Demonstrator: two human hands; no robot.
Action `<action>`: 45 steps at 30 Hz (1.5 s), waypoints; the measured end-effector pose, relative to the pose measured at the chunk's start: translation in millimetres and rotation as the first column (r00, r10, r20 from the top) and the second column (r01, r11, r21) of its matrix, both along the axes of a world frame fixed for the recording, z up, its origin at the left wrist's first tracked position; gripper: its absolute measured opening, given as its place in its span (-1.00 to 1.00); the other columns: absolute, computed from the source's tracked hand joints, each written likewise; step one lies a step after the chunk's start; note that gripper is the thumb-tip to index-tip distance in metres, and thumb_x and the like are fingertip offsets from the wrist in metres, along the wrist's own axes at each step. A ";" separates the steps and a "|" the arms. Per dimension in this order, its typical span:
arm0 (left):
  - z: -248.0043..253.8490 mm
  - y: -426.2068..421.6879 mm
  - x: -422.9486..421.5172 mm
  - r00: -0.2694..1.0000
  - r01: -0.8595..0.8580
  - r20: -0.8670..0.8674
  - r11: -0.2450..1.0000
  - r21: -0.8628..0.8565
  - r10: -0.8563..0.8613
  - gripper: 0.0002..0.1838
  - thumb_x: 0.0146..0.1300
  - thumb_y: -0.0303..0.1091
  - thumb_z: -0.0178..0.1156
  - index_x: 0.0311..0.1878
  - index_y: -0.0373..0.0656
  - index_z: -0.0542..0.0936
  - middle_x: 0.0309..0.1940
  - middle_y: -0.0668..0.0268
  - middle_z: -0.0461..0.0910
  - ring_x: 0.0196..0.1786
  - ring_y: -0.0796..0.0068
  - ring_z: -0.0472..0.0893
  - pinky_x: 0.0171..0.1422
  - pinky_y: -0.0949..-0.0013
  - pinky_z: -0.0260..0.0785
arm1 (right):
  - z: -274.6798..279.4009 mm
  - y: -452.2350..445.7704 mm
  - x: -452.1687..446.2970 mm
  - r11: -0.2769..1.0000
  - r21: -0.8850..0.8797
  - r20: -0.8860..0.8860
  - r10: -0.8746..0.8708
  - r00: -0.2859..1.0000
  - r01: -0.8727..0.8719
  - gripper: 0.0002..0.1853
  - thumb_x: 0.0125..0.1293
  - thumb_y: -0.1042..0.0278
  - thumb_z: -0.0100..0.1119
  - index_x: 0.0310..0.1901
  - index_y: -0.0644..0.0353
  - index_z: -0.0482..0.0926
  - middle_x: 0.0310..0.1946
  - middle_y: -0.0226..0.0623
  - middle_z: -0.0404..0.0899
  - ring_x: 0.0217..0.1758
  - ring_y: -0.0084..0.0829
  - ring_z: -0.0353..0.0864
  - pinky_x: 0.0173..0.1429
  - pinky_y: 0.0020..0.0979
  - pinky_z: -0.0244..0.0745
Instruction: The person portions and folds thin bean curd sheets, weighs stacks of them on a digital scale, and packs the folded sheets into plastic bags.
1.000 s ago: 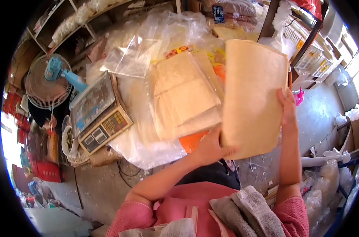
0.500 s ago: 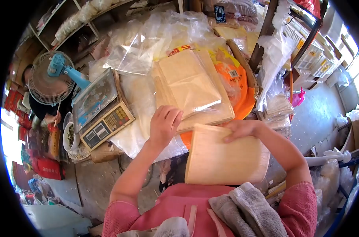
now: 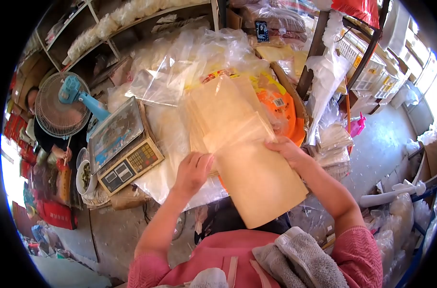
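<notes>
- The smooth tan rectangular sheet bundle (image 3: pixel 265 185) is tilted in front of the person's pink top (image 3: pixel 213 252), its lower end toward the body and its upper end over a pile of similar flat tan sheets (image 3: pixel 211 103).
- The right hand (image 3: pixel 286 152) pinches the bundle's upper right edge, thumb on top and the other fingers mostly hidden.
- The left hand (image 3: pixel 193 172) is half curled at the upper left side, fingertips beside a translucent plastic film (image 3: pixel 240 132) that overlaps the bundle's upper end; whether they grip it, I cannot tell.
- Just right of the pile lies an orange and yellow printed plastic bag (image 3: pixel 278 108).
- To the left stands a cream-cased digital scale (image 3: pixel 127 163) with a worn metal plate, a white bowl of dark green bits (image 3: pixel 85 178) near its left side.
- Beyond the scale is a blue-necked round fan (image 3: pixel 62 103), another person (image 3: pixel 55 139) partly behind it.
- A grey towel (image 3: pixel 302 254) hangs over the right shoulder.
</notes>
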State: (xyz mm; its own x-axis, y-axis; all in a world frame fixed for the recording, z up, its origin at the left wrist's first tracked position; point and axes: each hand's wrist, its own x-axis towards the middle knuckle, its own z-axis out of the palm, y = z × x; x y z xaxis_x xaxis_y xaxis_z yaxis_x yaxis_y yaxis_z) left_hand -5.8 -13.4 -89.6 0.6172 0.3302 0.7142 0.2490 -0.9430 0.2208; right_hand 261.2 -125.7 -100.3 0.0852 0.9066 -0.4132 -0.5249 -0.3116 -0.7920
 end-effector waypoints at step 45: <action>30.0 7.6 110.2 0.860 0.173 -0.467 0.979 -0.110 -0.204 -0.22 -0.19 -0.32 0.17 0.23 -0.32 0.29 0.06 0.05 0.34 0.08 0.13 0.36 0.09 0.15 0.22 | -35.1 25.7 -51.0 0.936 0.171 -0.292 -0.252 0.923 0.309 -0.80 0.33 0.49 -0.09 -0.05 0.35 0.36 -0.15 -0.11 0.52 -0.10 -0.23 0.59 -0.04 -0.26 0.56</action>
